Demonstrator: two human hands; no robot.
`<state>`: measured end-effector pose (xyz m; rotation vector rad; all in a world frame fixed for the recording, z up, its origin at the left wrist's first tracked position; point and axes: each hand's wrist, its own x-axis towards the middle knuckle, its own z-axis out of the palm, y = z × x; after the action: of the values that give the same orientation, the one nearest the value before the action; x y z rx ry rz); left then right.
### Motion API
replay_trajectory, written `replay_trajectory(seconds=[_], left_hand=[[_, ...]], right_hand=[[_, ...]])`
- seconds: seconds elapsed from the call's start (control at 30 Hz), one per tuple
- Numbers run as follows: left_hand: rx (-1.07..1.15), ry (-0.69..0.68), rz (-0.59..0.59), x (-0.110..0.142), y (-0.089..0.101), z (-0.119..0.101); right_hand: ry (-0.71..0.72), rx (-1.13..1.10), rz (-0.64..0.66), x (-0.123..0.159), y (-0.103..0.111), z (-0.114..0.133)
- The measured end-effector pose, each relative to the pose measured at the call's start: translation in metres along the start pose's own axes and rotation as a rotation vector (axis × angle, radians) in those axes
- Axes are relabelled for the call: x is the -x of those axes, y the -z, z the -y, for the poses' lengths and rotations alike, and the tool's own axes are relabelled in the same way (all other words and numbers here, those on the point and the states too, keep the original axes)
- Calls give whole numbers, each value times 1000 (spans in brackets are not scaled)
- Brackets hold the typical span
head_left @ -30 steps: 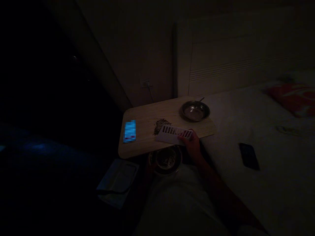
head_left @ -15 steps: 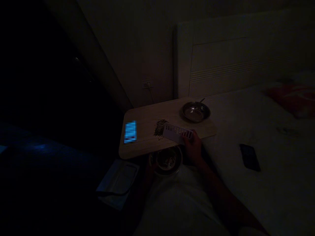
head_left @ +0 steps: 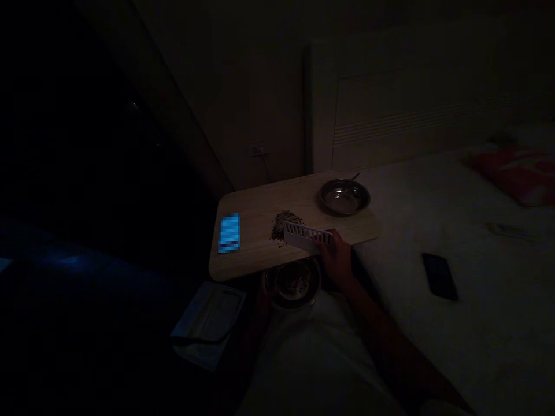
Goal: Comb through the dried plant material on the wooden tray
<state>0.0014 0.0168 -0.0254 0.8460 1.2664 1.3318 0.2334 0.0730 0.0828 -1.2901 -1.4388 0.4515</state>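
Observation:
My right hand (head_left: pixel 338 259) grips one end of a pale, long piece with a row of slots (head_left: pixel 303 237); the dim light hides its exact kind. Its far end touches or hovers over a loose heap of small dark bits like seeds (head_left: pixel 281 222) on the wooden tabletop (head_left: pixel 255 205). Below the table's near edge, my left hand (head_left: pixel 267 292) is closed on the left rim of a metal bowl (head_left: pixel 315 289). Some light and dark bits lie inside that bowl. Most of the left fingers are lost in shadow.
A second metal bowl (head_left: pixel 346 199) with a spoon handle sticking out stands at the table's back right. A lit phone (head_left: pixel 229 233) lies at the left end. A dark phone (head_left: pixel 439 276) rests on the bed (head_left: pixel 489 335). A pale bag (head_left: pixel 208 323) is at lower left.
The slotted piece has tilted and shifted slightly left with my right hand, so its slots face up more. The left hand and the lower bowl look unchanged.

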Motion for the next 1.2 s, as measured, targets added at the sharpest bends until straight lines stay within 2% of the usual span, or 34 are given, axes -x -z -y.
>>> replay_trajectory(seconds=[0.27,0.57,0.77,1.2], left_hand=[[-57,9,-53,-5,2,2],[-26,26,-42,-3,2,3],[-9,83,-55,-3,0,2],[-47,11,-54,-6,1,2]], right_hand=[[61,-8,44,-1,4,1],[134,46,129,-2,8,10],[130,46,152,0,9,12],[144,32,168,1,10,13]])
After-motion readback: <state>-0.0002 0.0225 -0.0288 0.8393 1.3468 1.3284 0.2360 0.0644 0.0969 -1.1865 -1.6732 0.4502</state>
